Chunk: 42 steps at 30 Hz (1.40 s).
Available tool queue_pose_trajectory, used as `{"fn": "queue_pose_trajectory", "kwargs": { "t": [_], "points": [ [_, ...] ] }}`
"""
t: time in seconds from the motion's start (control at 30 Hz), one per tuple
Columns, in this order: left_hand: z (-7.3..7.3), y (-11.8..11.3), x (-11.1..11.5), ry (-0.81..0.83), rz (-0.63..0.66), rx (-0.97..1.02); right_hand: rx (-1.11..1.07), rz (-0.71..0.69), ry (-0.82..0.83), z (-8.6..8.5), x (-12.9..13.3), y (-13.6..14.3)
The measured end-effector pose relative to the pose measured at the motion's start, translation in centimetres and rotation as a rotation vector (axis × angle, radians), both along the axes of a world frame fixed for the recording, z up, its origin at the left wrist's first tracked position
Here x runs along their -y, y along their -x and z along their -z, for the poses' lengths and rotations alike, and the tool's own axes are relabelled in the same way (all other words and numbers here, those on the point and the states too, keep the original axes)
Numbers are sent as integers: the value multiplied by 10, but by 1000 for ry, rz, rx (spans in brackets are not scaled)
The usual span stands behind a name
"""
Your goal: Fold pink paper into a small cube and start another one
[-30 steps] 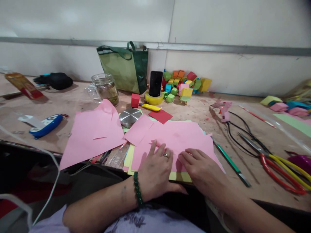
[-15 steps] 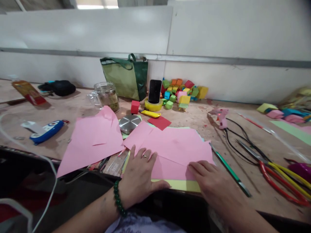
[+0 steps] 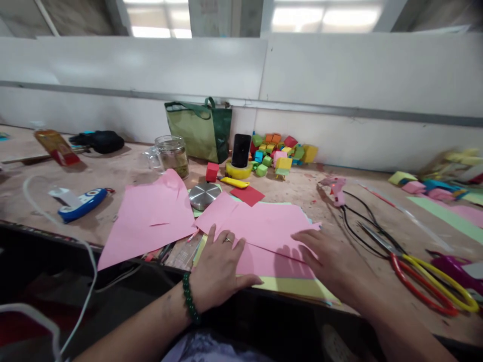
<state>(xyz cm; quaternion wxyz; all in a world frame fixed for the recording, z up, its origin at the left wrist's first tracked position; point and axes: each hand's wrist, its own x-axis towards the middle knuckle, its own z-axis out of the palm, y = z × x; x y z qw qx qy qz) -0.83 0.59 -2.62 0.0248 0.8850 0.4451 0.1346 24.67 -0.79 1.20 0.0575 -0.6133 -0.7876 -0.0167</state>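
My left hand (image 3: 219, 266) lies flat with fingers spread on a pink paper sheet (image 3: 264, 218), near its lower left part. A ring and a green bead bracelet are on this hand and wrist. My right hand (image 3: 332, 259) is over the sheet's right end, fingers stretched out and casting a shadow on the paper. Whether its fingertips touch the paper, I cannot tell. Beneath the pink paper, yellow paper (image 3: 290, 285) shows along the table's front edge. Another pink sheet (image 3: 151, 216), creased at its top, lies to the left.
Behind the paper are a round metal disc (image 3: 204, 195), a red paper square (image 3: 247, 195), a yellow cutter (image 3: 234, 182), a phone (image 3: 240, 150) and a glass mug (image 3: 171, 156). On the right lie a pink glue gun (image 3: 335, 190) and scissors (image 3: 422, 281). Colourful paper cubes (image 3: 271, 156) are heaped behind.
My right hand has lifted and its fingers have straightened; the green pencil-like stick beside it is now out of sight. My left hand stays on the paper. The camera has tilted up slightly.
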Motion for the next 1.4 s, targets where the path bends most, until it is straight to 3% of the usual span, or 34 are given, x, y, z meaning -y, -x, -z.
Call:
{"fn": "queue_pose_trajectory", "kwargs": {
  "t": [0.2, 0.37, 0.47, 0.57, 0.67, 0.73, 0.83, 1.03, 1.17, 1.23, 1.33, 1.4],
  "points": [
    [-2, -2, 6, 61, 48, 80, -92, 95, 182, 7, -47, 25],
    [-1, -2, -9, 167, -79, 95, -338, 134, 212, 23, -56, 17],
    [0, -2, -18, 216, -100, 130, -562, 72, 153, 23, -56, 10],
    [-2, -1, -23, 306, -110, 323, -760, -70, 54, 15, -54, 2],
    [-8, 0, -26, 511, -88, 654, -937, -184, -35, 8, -52, -6],
    [-12, 0, -28, 632, -38, 829, -1057, -211, -62, 7, -52, -10],
    [-14, -2, -30, 686, 3, 961, -1177, -175, -34, 11, -53, -12],
    [-18, -1, -25, 672, 7, 945, -1212, -23, -139, 7, -50, -7],
    [-29, 1, -27, 727, 22, 808, -1090, -143, 15, -2, -47, 3],
    [-31, -3, -28, 667, 55, 678, -1024, -177, 140, -1, -48, 10],
    [-26, -15, -24, 210, 11, 420, -887, -84, 186, 12, -53, 18],
    [-20, -25, -16, 41, 77, 270, -799, -29, 214, 25, -57, 20]
  ]
}}
